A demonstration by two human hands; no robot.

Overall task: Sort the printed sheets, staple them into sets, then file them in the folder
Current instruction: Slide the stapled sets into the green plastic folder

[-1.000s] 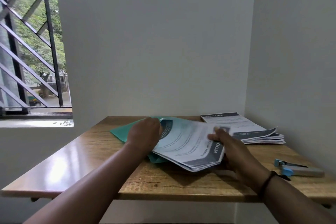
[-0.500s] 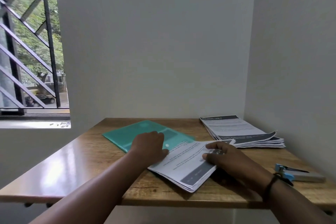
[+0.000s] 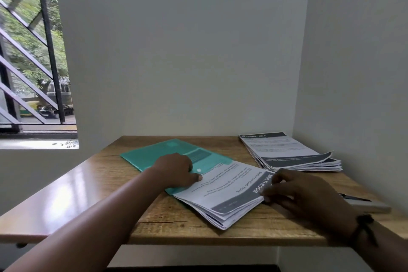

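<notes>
A translucent teal folder (image 3: 152,157) lies flat on the wooden table (image 3: 92,187). A thick set of printed sheets (image 3: 229,194) sticks out of its near right side, with a grey "MULTI-ROOM" header on top. My left hand (image 3: 176,170) rests on the folder cover, one fingertip pressing where the cover meets the sheets. My right hand (image 3: 295,192) grips the right edge of the sheets, fingers curled over it. A second pile of printed sheets (image 3: 287,152) sits in the back right corner. A grey stapler (image 3: 368,205) lies to the right, partly hidden by my right hand.
White walls close the table in at the back and on the right. A barred window (image 3: 33,62) is at the left. The table's left half is bare, glossy wood, and its front edge runs just below the sheets.
The lifted sheets and folder cover have come down flat on the table. My left hand moved from the raised cover to pressing on it. My right hand stays at the sheets' right edge.
</notes>
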